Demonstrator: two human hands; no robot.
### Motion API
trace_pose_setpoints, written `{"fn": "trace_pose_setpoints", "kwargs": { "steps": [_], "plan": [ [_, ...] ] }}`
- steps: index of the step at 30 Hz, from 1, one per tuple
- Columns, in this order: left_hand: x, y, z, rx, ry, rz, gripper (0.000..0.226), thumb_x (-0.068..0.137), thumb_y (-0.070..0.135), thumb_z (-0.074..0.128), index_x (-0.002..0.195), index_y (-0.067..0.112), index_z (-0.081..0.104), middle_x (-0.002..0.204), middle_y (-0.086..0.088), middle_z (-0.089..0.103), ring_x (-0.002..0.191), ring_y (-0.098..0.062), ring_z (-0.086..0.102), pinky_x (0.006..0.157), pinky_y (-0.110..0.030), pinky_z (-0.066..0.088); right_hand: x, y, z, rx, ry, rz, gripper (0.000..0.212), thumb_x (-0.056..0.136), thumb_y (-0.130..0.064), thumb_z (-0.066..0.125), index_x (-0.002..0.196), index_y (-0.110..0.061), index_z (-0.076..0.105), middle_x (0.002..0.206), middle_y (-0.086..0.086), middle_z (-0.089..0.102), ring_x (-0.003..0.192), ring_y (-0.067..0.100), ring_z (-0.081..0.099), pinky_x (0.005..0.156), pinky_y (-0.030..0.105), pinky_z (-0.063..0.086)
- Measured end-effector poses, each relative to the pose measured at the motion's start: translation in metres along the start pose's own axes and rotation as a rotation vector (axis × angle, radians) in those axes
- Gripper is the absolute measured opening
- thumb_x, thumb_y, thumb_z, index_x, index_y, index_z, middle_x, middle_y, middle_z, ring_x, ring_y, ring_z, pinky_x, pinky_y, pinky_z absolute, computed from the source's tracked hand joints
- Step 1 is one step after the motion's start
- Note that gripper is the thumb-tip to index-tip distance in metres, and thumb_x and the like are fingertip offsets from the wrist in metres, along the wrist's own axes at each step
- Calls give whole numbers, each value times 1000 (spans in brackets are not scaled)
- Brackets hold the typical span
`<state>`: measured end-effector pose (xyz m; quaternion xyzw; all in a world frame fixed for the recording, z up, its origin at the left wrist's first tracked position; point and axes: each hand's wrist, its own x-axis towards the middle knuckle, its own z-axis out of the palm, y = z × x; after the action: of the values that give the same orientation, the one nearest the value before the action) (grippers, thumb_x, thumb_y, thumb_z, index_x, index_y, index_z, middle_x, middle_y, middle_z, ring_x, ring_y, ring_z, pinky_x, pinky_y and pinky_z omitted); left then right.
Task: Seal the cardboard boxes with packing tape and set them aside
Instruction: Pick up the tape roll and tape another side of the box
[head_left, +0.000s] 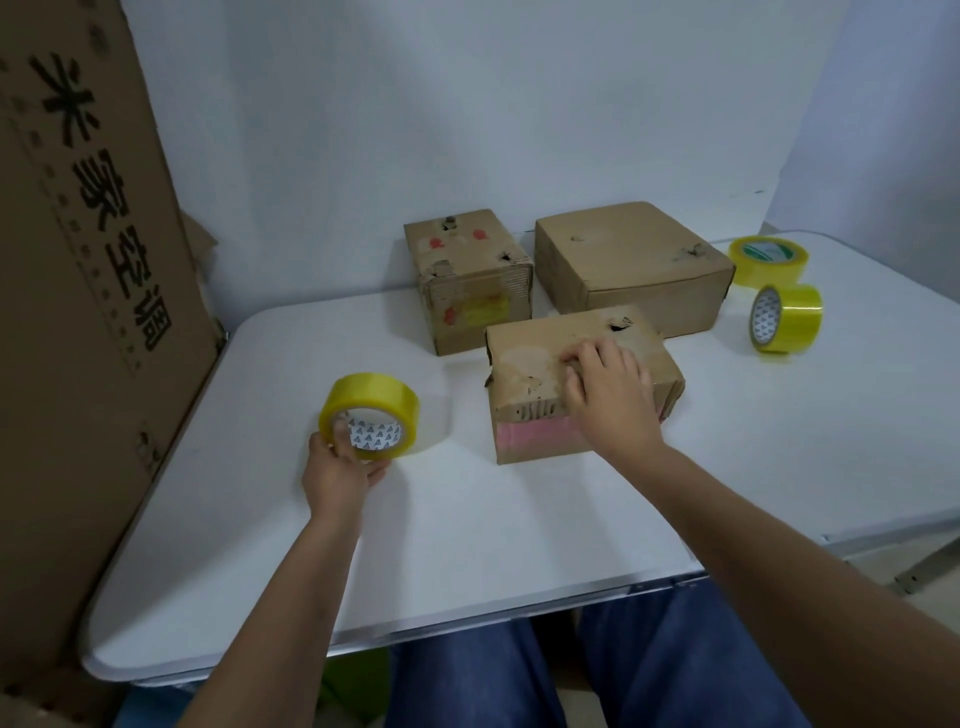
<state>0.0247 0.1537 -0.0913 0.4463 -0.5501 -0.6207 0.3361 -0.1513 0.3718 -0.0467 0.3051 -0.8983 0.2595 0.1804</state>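
Observation:
A small worn cardboard box (524, 364) with a pink strip on its front lies in the middle of the white table (467, 545). My right hand (608, 389) rests on top of it, fingers pressed flat on the lid. To its left, a yellow tape roll (371, 402) stands on edge, and my left hand (337, 467) grips its lower rim with the thumb inside the core. Two more cardboard boxes stand behind: a tall one (470, 280) with red marks and a wide flat one (631, 265).
Two other yellow tape rolls sit at the right, one lying flat (769, 260) and one on edge (787, 319). A large printed cardboard sheet (78, 291) leans against the table's left side. A pale wall stands behind the boxes.

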Motion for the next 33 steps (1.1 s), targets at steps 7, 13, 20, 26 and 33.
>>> {"fn": "trace_pose_setpoints", "kwargs": {
  "steps": [7,13,20,26,33],
  "plan": [
    [-12,19,9,37,-5,244,31,99,53,42,101,27,58,102,0,66,106,-26,65,94,-46,53,1,-2,-1,8,-75,32,24,95,-22,45,117,-20,56,118,2,54,116,23,44,102,37,28],
    [-44,69,22,353,-522,582,15,98,39,54,103,29,64,97,6,69,93,-11,65,83,-30,49,18,-23,-42,700,-267,234,12,98,-21,51,107,-21,59,101,7,63,84,18,61,77,32,51],
    [-72,81,39,732,-892,963,40,88,59,52,121,39,60,143,19,48,131,8,41,105,-11,33,11,-21,-73,1120,-1202,438,61,98,-58,31,133,-14,55,124,18,64,112,31,61,93,35,52],
    [-80,86,52,751,-958,978,41,85,49,63,124,39,59,155,24,28,136,15,27,105,-6,28,-1,-15,-71,1352,-1157,543,43,98,-37,50,128,-8,58,115,16,69,96,23,68,93,37,54],
    [-86,92,60,731,-955,1071,38,87,42,67,123,32,63,159,27,12,138,12,27,103,-2,26,-9,-19,-68,1445,-1095,715,46,89,-36,64,123,-5,64,101,17,70,81,25,69,76,37,56]
  ]
}}
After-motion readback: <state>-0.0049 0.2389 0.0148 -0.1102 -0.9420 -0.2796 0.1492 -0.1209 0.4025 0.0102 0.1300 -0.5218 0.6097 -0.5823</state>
